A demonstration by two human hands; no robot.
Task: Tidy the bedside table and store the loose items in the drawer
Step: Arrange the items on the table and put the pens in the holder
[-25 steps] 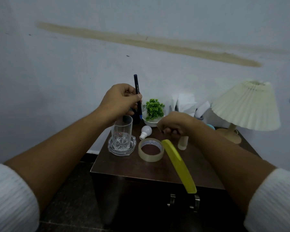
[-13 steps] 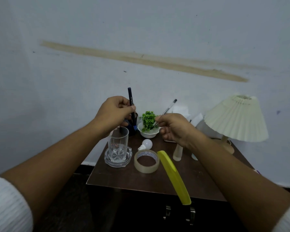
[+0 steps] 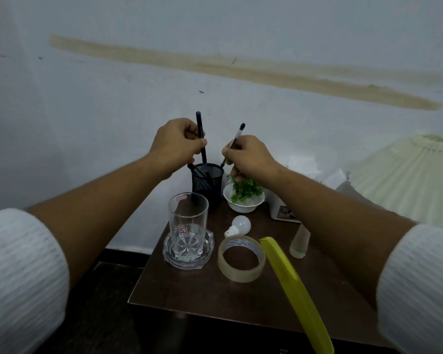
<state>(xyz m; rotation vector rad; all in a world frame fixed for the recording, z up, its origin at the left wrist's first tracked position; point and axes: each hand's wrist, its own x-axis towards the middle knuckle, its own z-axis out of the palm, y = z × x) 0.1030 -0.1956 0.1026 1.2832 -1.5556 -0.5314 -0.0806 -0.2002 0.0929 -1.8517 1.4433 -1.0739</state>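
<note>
My left hand (image 3: pixel 177 143) grips a dark pen (image 3: pixel 199 126) upright, its lower end inside the black mesh pen holder (image 3: pixel 207 180) at the back of the brown bedside table (image 3: pixel 189 284). My right hand (image 3: pixel 248 155) holds a second pen (image 3: pixel 237 135) tilted, its tip just above the holder's right rim. Loose on the table lie a white bulb (image 3: pixel 241 224), a roll of clear tape (image 3: pixel 241 261), a yellow comb (image 3: pixel 292 287) overhanging the front edge, and a pale small bottle (image 3: pixel 299 245).
A drinking glass (image 3: pixel 188 221) stands in a glass dish (image 3: pixel 175 258) at the left. A white bowl with a green plant (image 3: pixel 244 198), a tissue box (image 3: pixel 283 212) and a pleated lamp shade (image 3: pixel 404 180) line the back and right. A wall is close behind.
Both hands moved over the pen holder. The left hand's pen went down into the holder, and the right hand brought its pen left from above the plant to the holder's rim.
</note>
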